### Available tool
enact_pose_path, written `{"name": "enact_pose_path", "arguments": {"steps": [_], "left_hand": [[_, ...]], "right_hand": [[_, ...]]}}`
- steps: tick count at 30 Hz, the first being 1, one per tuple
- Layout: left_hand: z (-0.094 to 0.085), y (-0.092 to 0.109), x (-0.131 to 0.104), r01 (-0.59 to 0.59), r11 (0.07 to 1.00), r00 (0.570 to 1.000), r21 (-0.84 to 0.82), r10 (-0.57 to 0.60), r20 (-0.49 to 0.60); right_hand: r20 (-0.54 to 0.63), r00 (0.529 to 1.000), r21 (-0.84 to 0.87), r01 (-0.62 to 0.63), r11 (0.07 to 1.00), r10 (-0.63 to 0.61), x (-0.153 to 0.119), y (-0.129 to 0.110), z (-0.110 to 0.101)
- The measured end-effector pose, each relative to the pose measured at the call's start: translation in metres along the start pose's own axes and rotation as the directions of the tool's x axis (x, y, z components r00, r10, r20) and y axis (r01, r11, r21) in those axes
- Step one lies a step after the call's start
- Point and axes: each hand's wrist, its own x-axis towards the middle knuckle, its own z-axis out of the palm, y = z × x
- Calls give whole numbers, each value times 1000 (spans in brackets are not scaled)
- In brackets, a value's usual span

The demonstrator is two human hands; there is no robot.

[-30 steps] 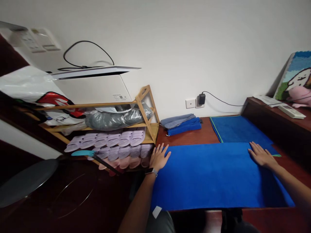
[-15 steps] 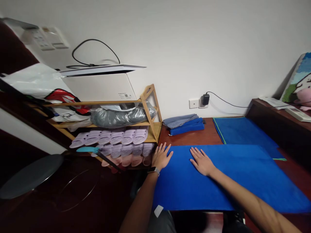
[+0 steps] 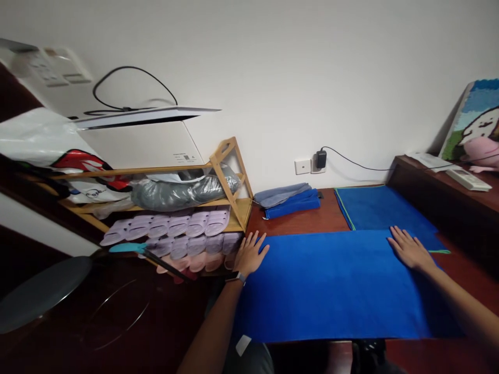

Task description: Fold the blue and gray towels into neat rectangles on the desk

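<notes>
A bright blue cloth lies spread on the reddish-brown table, its near edge at the table's front. My left hand rests flat with fingers spread on the cloth's far left corner, a watch on the wrist. Near the cloth's far right part, my right hand lies palm down, fingers apart. Behind it is a darker blue cloth with green edging, partly under the bright one. Folded grey and blue cloths sit at the back left of the table.
Left of the table stands a wooden rack with slippers, a wrapped grey bundle and a white box. A black plug is in the wall. At right, a raised ledge holds a remote-like white device and a pink toy.
My right hand has slid right across the cloth, from near its middle to its far right part. My left hand stays at the left corner. The view has shifted slightly.
</notes>
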Motion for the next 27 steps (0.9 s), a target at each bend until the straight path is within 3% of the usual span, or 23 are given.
{"name": "enact_pose_path", "arguments": {"steps": [8, 11, 13, 15, 18, 21, 23, 25, 27], "left_hand": [[-8, 4, -1, -6, 999, 1000, 47, 6, 10], [-17, 7, -5, -7, 999, 999, 52, 9, -46], [-22, 11, -11, -18, 999, 992, 39, 23, -121], [-24, 18, -20, -61, 998, 979, 7, 61, -197], [-21, 33, -34, -177, 984, 958, -36, 164, -234], [-15, 47, -39, -246, 968, 955, -40, 235, -183], [-12, 50, -38, -214, 976, 969, -36, 208, -133], [-9, 49, -34, -154, 988, 985, -35, 150, -86], [-7, 45, -32, -114, 993, 992, -36, 111, -62]], "right_hand": [[-58, 998, 16, 3, 1000, -2, 3, -1, 8], [-28, 998, 13, -47, 999, 47, 4, -3, 2], [-59, 997, 29, -53, 998, 54, 0, -21, -4], [-163, 986, 55, 32, 998, -23, -12, -58, -9], [-284, 919, 68, 303, 951, -273, -40, -150, -8], [-227, 822, 92, 552, 829, -522, -68, -251, 0], [-164, 785, 122, 617, 777, -597, -80, -301, 7], [-109, 784, 147, 621, 770, -611, -82, -324, 14], [-82, 804, 146, 594, 791, -589, -78, -314, 19]]}}
